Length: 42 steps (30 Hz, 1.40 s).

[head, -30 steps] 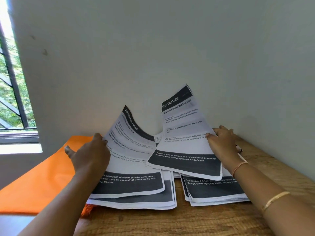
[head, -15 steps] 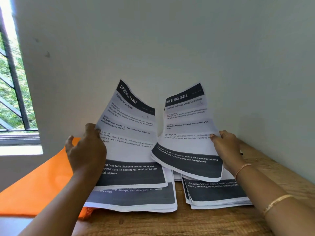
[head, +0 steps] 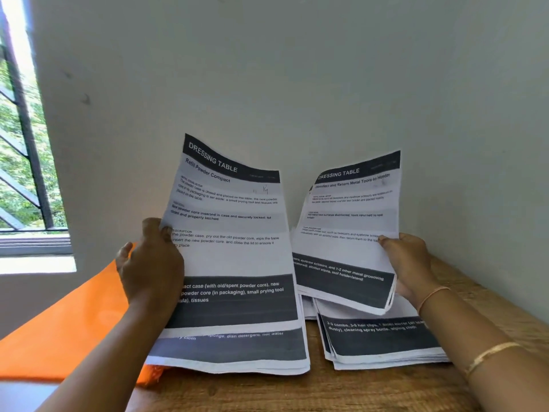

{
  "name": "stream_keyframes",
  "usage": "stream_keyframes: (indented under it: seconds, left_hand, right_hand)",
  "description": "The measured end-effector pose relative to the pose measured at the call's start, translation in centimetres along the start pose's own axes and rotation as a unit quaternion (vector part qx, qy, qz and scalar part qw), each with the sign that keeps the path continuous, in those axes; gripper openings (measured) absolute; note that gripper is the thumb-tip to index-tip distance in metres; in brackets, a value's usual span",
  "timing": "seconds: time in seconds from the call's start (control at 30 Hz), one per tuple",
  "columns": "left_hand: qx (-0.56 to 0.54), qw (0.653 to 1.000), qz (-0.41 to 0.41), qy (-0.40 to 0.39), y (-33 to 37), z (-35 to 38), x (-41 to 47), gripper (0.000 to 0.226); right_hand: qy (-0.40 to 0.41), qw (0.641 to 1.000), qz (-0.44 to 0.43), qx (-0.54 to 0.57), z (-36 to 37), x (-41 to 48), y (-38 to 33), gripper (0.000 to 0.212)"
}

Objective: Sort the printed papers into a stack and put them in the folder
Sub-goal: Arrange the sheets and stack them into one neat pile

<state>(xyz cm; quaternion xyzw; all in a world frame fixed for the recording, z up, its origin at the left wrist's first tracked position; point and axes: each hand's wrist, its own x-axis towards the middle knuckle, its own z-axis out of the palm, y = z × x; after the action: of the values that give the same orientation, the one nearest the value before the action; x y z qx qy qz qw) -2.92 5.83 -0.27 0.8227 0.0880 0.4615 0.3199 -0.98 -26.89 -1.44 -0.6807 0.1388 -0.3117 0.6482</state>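
Still mid-sorting here, nothing's in the folder (head: 59, 322) yet. That's the orange thing lying flat at the lower left of the frame, with its corner tucked under the left pile (head: 231, 352). The left hand (head: 150, 263) has its grip clamped on the edge of the left sheet (head: 234, 242), headed "Refill Powder Compact", thumb in front, held up near centre. The right hand (head: 411, 263) pinches the edge of the right sheet (head: 344, 233), "Disinfect and Return Metal Tools". It could be a few pages together, I can't tell from the edges. Both are lifted above two piles on the tabletop (head: 297, 391), with the right pile (head: 380, 343) just beside the left one, lower right of centre. My guess is the headings are being compared. The next move calls for laying one sheet on the other, squaring the edges and merging the piles, then freeing the folder before anything goes in.
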Motion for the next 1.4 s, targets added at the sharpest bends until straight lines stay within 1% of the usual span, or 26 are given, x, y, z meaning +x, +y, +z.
stream_keyframes:
  seconds: [0.1,0.23,0.33,0.43,0.57,0.7,0.83,0.93,1.0,1.07,1.1,1.17,1.2,1.23,1.27,1.33,1.37,1.4]
  left_hand:
    - [-0.039,0.999,-0.011,-0.012,0.0,0.4,0.0,0.020]
    - [-0.114,0.992,-0.043,-0.017,0.0,0.4,0.1,0.018]
    - [-0.150,0.986,-0.060,-0.037,0.1,0.6,0.0,0.016]
    - [-0.153,0.984,-0.059,-0.074,0.2,0.9,-0.4,0.015]
    - [-0.129,0.983,-0.053,-0.116,0.2,1.4,-0.7,0.012]
    - [-0.138,0.978,-0.063,-0.140,0.2,1.8,-0.9,0.014]
    - [-0.164,0.971,-0.069,-0.159,0.8,1.9,-1.5,0.015]
    - [-0.186,0.965,-0.079,-0.170,1.2,2.1,-1.8,0.010]
    - [-0.207,0.958,-0.092,-0.176,1.4,2.3,-1.9,0.007]
    - [-0.235,0.949,-0.109,-0.177,1.5,2.6,-2.0,0.010]
    - [-0.250,0.945,-0.117,-0.178,1.6,2.6,-2.1,0.012]
    - [-0.273,0.937,-0.125,-0.176,1.7,2.8,-2.3,0.017]
    - [-0.280,0.935,-0.127,-0.175,1.8,2.8,-2.4,0.018]
    - [-0.285,0.934,-0.128,-0.175,1.8,2.9,-2.4,0.020]
    - [-0.287,0.933,-0.127,-0.175,1.7,3.0,-2.5,0.021]
    - [-0.285,0.934,-0.121,-0.176,1.6,3.1,-2.6,0.024]
    - [-0.280,0.936,-0.116,-0.177,1.6,3.2,-2.6,0.026]
    - [-0.274,0.939,-0.110,-0.178,1.5,3.3,-2.5,0.028]
  right_hand:
    - [-0.010,1.000,-0.001,0.017,0.1,-0.3,-0.3,0.009]
    - [-0.031,0.999,-0.035,0.015,0.6,-0.7,-0.4,0.013]
    - [-0.066,0.997,-0.007,0.049,1.0,-0.7,-0.5,0.017]
    - [-0.118,0.989,0.032,0.082,1.3,-0.9,-0.5,0.007]
    - [-0.167,0.979,0.042,0.107,1.7,-1.8,-0.7,0.010]
    - [-0.211,0.967,0.044,0.134,1.8,-2.5,-1.0,0.011]
    - [-0.252,0.957,0.050,0.135,2.2,-3.3,-1.2,0.016]
    - [-0.280,0.951,0.042,0.122,2.6,-4.0,-1.4,0.020]
    - [-0.280,0.954,0.033,0.097,3.0,-4.4,-1.3,0.021]
    - [-0.268,0.958,0.037,0.095,3.4,-4.7,-1.1,0.023]
    - [-0.274,0.954,0.047,0.113,3.5,-4.9,-1.1,0.026]
    - [-0.307,0.937,0.066,0.155,3.4,-5.2,-1.2,0.040]
    - [-0.330,0.929,0.060,0.159,3.3,-5.4,-1.2,0.044]
    - [-0.347,0.927,0.041,0.139,3.3,-5.7,-1.4,0.042]
    - [-0.349,0.932,0.011,0.095,3.3,-6.1,-1.6,0.032]
    - [-0.287,0.955,-0.068,-0.032,3.6,-6.3,-1.6,0.007]
    - [-0.246,0.959,-0.110,-0.092,3.8,-6.3,-1.5,0.006]
    - [-0.214,0.955,-0.144,-0.145,3.9,-6.2,-1.4,0.012]
